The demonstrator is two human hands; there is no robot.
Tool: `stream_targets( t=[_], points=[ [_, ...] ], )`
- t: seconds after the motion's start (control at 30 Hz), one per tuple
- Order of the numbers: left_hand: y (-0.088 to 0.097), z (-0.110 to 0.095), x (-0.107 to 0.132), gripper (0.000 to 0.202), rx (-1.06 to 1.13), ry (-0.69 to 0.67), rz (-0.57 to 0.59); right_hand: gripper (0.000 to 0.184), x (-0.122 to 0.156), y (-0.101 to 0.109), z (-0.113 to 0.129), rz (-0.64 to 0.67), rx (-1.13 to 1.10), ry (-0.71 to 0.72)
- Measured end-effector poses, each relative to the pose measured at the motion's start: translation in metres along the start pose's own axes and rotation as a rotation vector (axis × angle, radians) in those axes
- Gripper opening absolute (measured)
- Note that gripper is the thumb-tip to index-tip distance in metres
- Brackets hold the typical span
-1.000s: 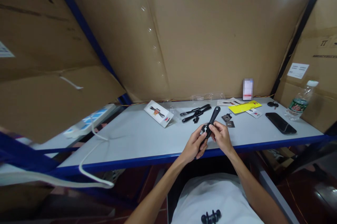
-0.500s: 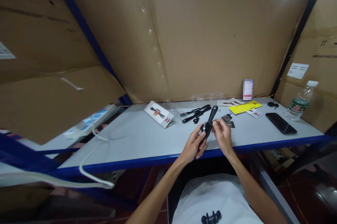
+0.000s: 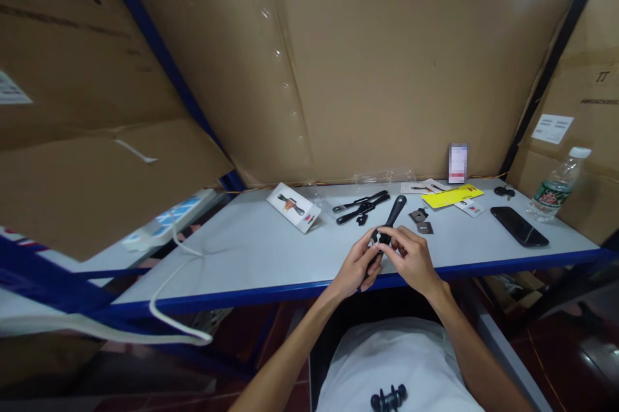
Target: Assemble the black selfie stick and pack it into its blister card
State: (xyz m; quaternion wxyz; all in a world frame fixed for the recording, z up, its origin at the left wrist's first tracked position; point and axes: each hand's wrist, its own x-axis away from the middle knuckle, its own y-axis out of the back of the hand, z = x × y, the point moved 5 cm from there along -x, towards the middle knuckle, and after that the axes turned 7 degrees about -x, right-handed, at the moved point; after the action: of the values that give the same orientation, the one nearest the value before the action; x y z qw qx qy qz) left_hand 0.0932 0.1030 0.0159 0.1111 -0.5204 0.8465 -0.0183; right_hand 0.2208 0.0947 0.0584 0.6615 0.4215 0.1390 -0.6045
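Observation:
Over the front edge of a grey table (image 3: 251,251), my left hand (image 3: 356,267) grips the lower end of a black tool with a long handle (image 3: 394,213) that points up and away. My right hand (image 3: 411,257) is closed with its fingertips pinched at the tool's head next to my left thumb; what it pinches is too small to make out. Two small dark metal plates (image 3: 422,220) lie on the table just beyond my right hand. More black tool parts (image 3: 360,207) lie behind the tool.
A white packaged card (image 3: 294,207) lies at mid-table. A yellow card (image 3: 452,195), a phone (image 3: 519,226) and a water bottle (image 3: 556,185) sit to the right. Cardboard sheets wall the back and sides. A power strip (image 3: 164,225) and white cable (image 3: 164,296) are at left.
My right hand had lifted off the tool half a second ago and has come back onto its head. The tool's handle tipped slightly right. My left hand kept its grip.

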Motion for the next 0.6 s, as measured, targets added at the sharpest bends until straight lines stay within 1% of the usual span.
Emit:
stream_targets(
  t=[0.3,0.6],
  points=[
    [-0.0005,0.0004,0.0010,0.063,-0.078,0.021,0.024,0.021,0.0012,0.0012,-0.0056,-0.010,-0.013,-0.011],
    [-0.0012,-0.0001,0.0008,0.066,-0.170,0.019,0.006,0.014,0.0023,0.0010,-0.0036,-0.036,0.126,0.049]
  ],
)
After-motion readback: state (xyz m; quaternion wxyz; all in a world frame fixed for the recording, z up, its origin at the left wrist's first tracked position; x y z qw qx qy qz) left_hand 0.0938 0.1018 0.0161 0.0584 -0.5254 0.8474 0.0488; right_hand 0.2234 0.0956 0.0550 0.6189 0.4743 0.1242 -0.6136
